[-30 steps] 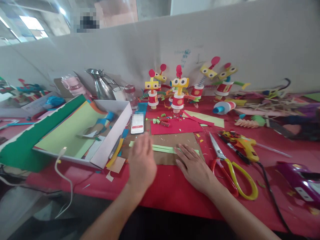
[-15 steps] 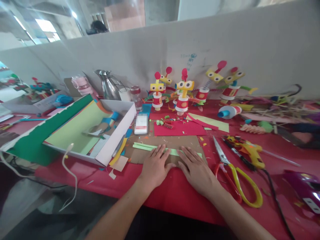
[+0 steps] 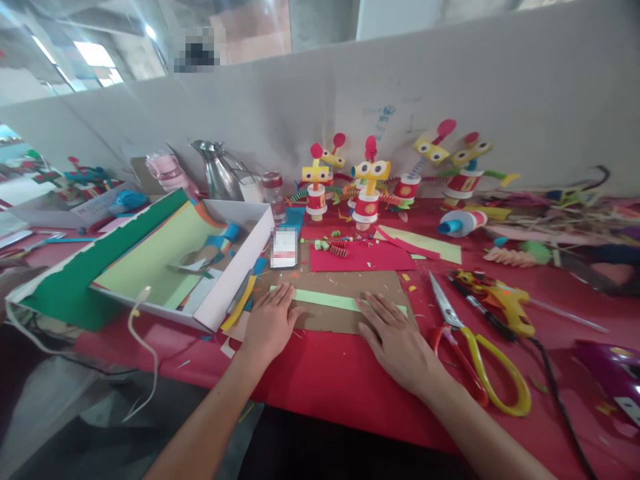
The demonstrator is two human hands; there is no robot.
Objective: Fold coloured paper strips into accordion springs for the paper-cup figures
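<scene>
A light green paper strip (image 3: pixel 327 300) lies lengthwise across a brown cardboard sheet (image 3: pixel 320 322). My left hand (image 3: pixel 270 323) rests flat with its fingertips on the strip's left end. On the right end of the strip, my right hand (image 3: pixel 393 337) lies with its fingers stretched out. Between the hands, the strip shows flat. Just beyond the cardboard is a red paper sheet (image 3: pixel 373 257) with small coiled paper pieces (image 3: pixel 337 250) on it.
Right of the cardboard lie scissors (image 3: pixel 450 310) with red and yellow handles and a yellow glue gun (image 3: pixel 515 313). A white box (image 3: pixel 245 257) holding coloured paper stands at left. Several paper-cup figures (image 3: pixel 365 208) line the back, near a metal jug (image 3: pixel 220 173).
My left hand has slid left along the green strip to its left end, and the strip's left part now looks pressed flat. The right hand has stayed nearly in place.
</scene>
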